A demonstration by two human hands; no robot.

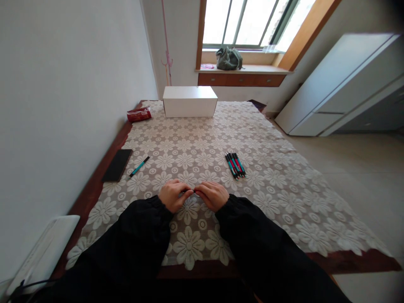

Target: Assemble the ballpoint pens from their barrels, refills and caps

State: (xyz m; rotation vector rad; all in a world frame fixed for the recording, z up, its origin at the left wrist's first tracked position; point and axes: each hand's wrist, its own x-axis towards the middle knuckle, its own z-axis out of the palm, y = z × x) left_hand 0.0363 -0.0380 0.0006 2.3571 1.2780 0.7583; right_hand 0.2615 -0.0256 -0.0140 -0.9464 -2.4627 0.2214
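Note:
Both hands meet above the near part of the table, thumbs and fingers pinched close together. My left hand (174,195) is closed on one end of a slim dark pen (184,191), which is mostly hidden by the fingers. At its other end, my right hand (212,195) pinches it, with a little red showing at the fingertips. A teal and black pen (139,167) lies alone, ahead and to the left. Several pens (235,164) with black, teal and red parts lie side by side, ahead of my right hand.
A lace tablecloth (202,145) covers the table. At the left edge lie a black flat notebook-like thing (118,165) and a dark red packet (139,114). A white box (190,103) stands at the far end. A white device (47,248) sits near left, by the wall.

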